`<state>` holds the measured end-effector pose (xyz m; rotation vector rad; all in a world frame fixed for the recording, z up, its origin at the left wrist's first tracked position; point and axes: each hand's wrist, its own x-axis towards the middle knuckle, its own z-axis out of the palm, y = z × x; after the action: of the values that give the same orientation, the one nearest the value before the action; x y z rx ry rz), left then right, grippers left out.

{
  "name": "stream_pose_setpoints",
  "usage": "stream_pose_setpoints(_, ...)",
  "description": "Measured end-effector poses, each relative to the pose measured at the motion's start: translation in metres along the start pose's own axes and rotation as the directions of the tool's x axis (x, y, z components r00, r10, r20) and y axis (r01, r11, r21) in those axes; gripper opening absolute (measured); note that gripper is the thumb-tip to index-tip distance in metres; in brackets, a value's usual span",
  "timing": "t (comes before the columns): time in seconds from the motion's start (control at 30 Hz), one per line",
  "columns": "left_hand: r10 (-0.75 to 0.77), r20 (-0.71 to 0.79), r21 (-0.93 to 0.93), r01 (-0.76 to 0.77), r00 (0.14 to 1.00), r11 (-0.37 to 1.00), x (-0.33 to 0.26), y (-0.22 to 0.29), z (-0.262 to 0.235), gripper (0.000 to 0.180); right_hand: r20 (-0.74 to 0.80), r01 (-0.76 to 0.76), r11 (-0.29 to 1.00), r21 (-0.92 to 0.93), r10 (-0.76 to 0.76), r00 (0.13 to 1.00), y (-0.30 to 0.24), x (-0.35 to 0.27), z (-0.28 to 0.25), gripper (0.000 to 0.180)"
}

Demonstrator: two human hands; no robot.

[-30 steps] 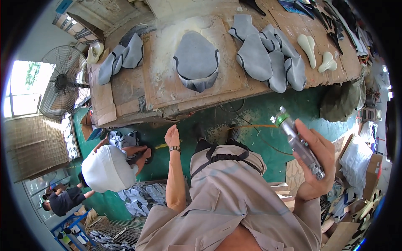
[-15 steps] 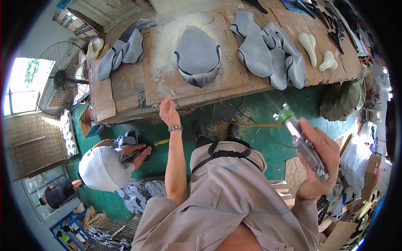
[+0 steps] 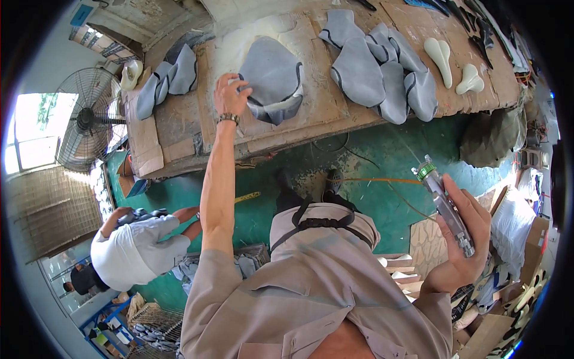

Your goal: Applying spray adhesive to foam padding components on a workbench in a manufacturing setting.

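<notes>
My left hand (image 3: 229, 96) is at the left edge of a grey saddle cover (image 3: 272, 69) on the workbench. Its fingers are bent and its fingertips close on the cover's dark-trimmed rim. The cover lies spread out, its near end folded up with a paler inside showing. Out to the right, over the floor, my right hand (image 3: 463, 224) is wrapped round a metal spray gun (image 3: 445, 209) with a green ring near its nozzle. A faint streak of spray runs from the nozzle toward the bench.
More grey covers lie on the bench to the right (image 3: 359, 72) and left (image 3: 181, 72). Cream saddle shapes (image 3: 439, 60) sit farther right. A large fan (image 3: 89, 116) stands at the left. A person in a pale shirt (image 3: 134, 251) bends nearby. A thin hose (image 3: 376, 179) crosses the green floor.
My left hand has moved forward from the bench's front edge to the cover's left rim. The spray gun has shifted slightly right and nearer me. The nearby person has changed posture.
</notes>
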<state>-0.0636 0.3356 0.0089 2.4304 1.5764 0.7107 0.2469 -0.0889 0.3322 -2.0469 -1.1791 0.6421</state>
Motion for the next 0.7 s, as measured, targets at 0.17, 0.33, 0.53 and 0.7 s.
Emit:
stream_pose_setpoints(0.17, -0.012, -0.025, -0.069, 0.010, 1.000, 0.998, 0.025, 0.011, -0.009, 0.016, 0.213, 0.243, 0.967, 0.075, -0.254, 0.944, 0.008, 0.009, 0.011, 0.047)
stream_pose_setpoints(0.33, 0.117, 0.035, -0.136, -0.111, 0.993, 0.985, 0.031, 0.005, -0.026, 0.016, -0.092, 0.246, 0.948, -0.199, -0.268, 0.959, -0.028, -0.010, 0.049, 0.055)
stream_pose_setpoints(0.53, 0.054, -0.247, -0.250, -0.118, 0.967, 0.961, 0.039, -0.027, -0.108, 0.014, 0.195, 0.131, 0.991, -0.007, -0.127, 0.973, -0.072, 0.007, 0.087, 0.059)
stream_pose_setpoints(0.7, 0.116, -0.318, -0.223, -0.193, 0.941, 0.955, 0.039, -0.111, -0.191, 0.014, 0.268, 0.111, 0.990, 0.091, -0.132, 0.954, -0.109, 0.018, 0.151, 0.070)
